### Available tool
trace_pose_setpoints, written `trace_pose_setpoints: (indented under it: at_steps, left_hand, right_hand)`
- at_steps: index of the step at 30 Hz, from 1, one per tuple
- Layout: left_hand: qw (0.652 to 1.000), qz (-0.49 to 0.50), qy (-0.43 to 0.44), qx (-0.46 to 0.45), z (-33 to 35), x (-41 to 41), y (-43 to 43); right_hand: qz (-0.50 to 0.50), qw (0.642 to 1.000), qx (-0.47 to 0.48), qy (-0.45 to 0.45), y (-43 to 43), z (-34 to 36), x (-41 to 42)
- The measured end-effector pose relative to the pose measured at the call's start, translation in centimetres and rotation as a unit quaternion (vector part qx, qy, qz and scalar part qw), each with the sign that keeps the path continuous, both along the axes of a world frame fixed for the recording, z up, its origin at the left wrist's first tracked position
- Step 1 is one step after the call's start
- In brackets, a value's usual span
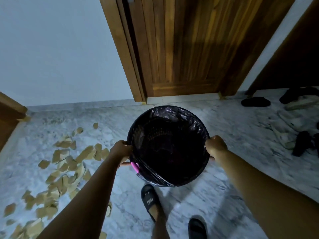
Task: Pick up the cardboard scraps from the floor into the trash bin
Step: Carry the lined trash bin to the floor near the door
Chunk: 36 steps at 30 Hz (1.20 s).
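Observation:
A round trash bin [168,180], lined with a dark plastic bag, hangs in the air in front of me, its open mouth facing up. My left hand [121,150] grips its left rim and my right hand [215,145] grips its right rim. The inside of the bin looks dark and I see nothing in it. Several brown cardboard scraps [69,163] lie scattered over the marble floor to the left of the bin, down to the lower left corner.
A wooden door [181,49] stands shut straight ahead, with a pale wall on its left. Several slippers and shoes [293,121] lie on the floor at the right. My two feet in black slippers [150,199] stand below the bin.

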State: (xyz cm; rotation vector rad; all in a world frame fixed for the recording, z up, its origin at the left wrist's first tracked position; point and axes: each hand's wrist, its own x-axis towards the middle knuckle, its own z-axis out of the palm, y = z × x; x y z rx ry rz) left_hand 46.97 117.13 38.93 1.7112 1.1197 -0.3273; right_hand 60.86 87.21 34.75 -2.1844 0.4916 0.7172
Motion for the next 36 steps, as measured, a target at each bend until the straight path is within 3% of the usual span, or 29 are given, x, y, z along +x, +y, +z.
trace_pose_setpoints:
  at_steps: [9,21,27,31,36]
  left_hand:
    - [0.996,-0.040,0.075,0.007,-16.8,11.7,7.2]
    - [0.996,-0.010,0.087,-0.001,-36.8,20.8,9.4]
    - [0.994,-0.069,0.076,0.028,-41.0,23.8,9.0]
    - [0.980,-0.171,0.086,0.048,-41.9,24.0,8.3]
    - [0.982,-0.166,0.091,0.021,-42.1,23.8,8.0]
  right_hand:
    - [-0.040,0.997,-0.064,0.032,7.2,-17.5,7.1]
    - [-0.050,0.995,-0.077,0.026,10.7,-36.2,17.0]
    - [-0.059,0.995,-0.072,0.019,11.1,-39.5,19.1]
    - [0.025,0.995,-0.080,0.056,12.3,-39.9,18.9]
    - [0.061,0.993,-0.078,0.064,12.8,-38.6,18.6]
